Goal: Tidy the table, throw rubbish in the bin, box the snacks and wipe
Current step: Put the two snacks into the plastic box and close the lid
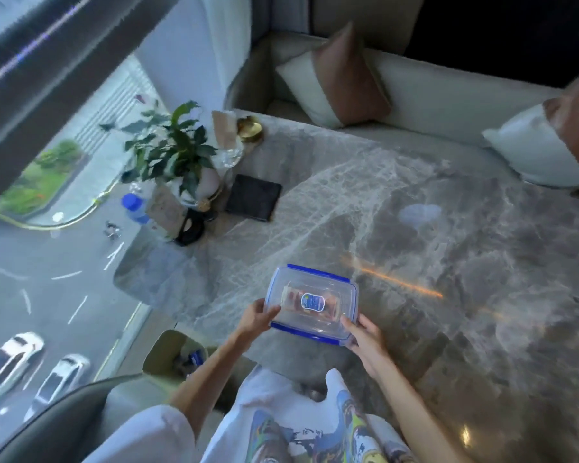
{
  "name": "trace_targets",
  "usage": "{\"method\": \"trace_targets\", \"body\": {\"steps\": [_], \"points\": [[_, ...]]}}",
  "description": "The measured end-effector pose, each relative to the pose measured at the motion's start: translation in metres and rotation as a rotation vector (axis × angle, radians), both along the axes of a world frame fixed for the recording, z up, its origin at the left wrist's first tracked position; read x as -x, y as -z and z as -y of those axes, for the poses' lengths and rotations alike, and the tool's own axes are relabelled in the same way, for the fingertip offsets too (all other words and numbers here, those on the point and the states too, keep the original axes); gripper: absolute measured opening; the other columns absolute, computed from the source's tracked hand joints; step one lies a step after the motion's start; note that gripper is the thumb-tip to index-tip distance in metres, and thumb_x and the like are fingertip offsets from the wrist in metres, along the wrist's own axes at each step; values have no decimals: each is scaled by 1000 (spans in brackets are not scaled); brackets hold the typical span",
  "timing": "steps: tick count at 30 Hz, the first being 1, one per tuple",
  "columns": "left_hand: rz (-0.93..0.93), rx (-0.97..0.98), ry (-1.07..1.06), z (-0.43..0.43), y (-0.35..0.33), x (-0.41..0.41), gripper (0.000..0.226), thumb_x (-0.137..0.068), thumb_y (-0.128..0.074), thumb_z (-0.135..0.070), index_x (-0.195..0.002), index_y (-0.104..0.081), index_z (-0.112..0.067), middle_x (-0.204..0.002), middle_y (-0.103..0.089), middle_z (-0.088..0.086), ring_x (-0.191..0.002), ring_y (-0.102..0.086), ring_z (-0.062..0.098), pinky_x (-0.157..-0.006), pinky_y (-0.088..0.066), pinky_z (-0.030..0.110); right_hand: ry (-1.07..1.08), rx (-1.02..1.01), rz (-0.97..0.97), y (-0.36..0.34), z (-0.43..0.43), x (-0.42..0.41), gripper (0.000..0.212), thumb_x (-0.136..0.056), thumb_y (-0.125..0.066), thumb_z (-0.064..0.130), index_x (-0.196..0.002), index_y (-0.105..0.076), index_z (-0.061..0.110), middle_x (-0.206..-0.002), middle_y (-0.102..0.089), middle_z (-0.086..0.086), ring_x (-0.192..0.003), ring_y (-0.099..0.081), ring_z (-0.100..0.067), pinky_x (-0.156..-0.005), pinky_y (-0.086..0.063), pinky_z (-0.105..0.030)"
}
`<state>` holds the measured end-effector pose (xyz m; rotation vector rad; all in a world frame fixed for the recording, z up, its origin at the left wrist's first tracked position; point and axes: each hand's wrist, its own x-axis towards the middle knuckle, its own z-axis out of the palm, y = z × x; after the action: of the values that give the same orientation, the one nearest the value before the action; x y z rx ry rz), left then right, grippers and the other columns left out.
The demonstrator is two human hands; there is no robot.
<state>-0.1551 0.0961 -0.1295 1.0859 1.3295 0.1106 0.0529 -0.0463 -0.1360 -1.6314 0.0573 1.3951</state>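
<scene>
Gripping the box [313,304] at both short ends, left hand [259,317] and right hand [365,335] span its long axis, equally near, above the tabletop [448,228].

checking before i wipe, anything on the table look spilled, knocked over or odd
Nothing looks spilled or toppled. The snack box sits lidded near the table's front edge, held by the left hand and right hand. The plant, black wallet and gold dish cluster neatly in the far left corner.
</scene>
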Motion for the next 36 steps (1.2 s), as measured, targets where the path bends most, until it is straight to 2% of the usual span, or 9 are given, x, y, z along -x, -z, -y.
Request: {"method": "trace_targets", "body": {"steps": [3, 7, 11, 17, 19, 21, 24, 32, 36], "points": [[-52, -26, -128, -27, -3, 44, 18, -75, -66, -32, -79, -60, -15, -79, -59, 7, -72, -53, 20, -68, -44, 34, -119, -19, 30, -14, -44, 30, 30, -81, -73, 15, -110, -67, 17, -97, -72, -7, -80, -66, -17, -68, -56, -27], [-102, -59, -277, -70, 3, 112, 21, -81, -67, -25, -91, -63, -7, -90, -61, 16, -83, -57, 24, -78, -50, 44, -265, -34, 82, -18, -108, 80, 22, -83, -71, 12, -105, -69, 9, -90, -71, -9, -72, -64, -16, -60, -54, -24], [-107, -73, -348, -114, -1, 171, 14, -82, -65, -21, -90, -62, -10, -92, -61, 17, -83, -57, 27, -73, -48, 39, -310, -14, 109, -13, -169, 143, 20, -81, -70, 8, -101, -69, 11, -91, -72, -10, -69, -64, -17, -57, -52, -25], [-137, -51, -325, -177, 0, 259, 27, -73, -61, -21, -94, -62, -5, -88, -61, 16, -74, -59, 24, -71, -52, 41, -257, 12, 22, 2, -222, 241, 28, -83, -68, 3, -111, -67, 4, -104, -72, -15, -86, -69, -25, -76, -57, -37], [-130, -55, -318, -192, -5, 280, 9, -76, -63, -16, -82, -61, -10, -81, -59, 12, -63, -58, 18, -65, -50, 34, -238, 33, -13, 7, -234, 268, 32, -83, -69, 3, -114, -65, 4, -105, -72, -14, -88, -70, -26, -78, -59, -38], [-138, -56, -295, -204, -3, 296, 15, -90, -58, -6, -77, -57, -14, -78, -60, 10, -62, -57, 17, -61, -51, 32, -215, 61, -11, 11, -243, 288, 36, -81, -71, 5, -117, -64, 4, -105, -72, -13, -90, -71, -27, -83, -58, -43], [-134, -74, -282, -220, 5, 311, 7, -79, -63, -18, -79, -59, -12, -80, -61, 13, -68, -58, 22, -68, -51, 38, -175, 71, -29, 14, -251, 306, 39, -80, -72, 7, -119, -62, 5, -107, -72, -12, -91, -71, -27, -86, -57, -43], [-170, -49, -193, -244, 42, 323, 28, -69, -59, -28, -87, -64, -8, -85, -62, 16, -76, -61, 26, -77, -55, 52, -147, 78, -1, 7, -263, 309, 35, -81, -71, 7, -114, -64, 6, -101, -72, -9, -88, -70, -22, -73, -56, -29], [-195, -60, -157, -246, 28, 315, 23, -75, -60, -25, -89, -63, -8, -85, -62, 17, -74, -60, 28, -70, -52, 43, -161, 95, -13, 5, -264, 309, 34, -83, -69, 6, -116, -63, 5, -101, -71, -9, -82, -68, -18, -66, -54, -23]]}}
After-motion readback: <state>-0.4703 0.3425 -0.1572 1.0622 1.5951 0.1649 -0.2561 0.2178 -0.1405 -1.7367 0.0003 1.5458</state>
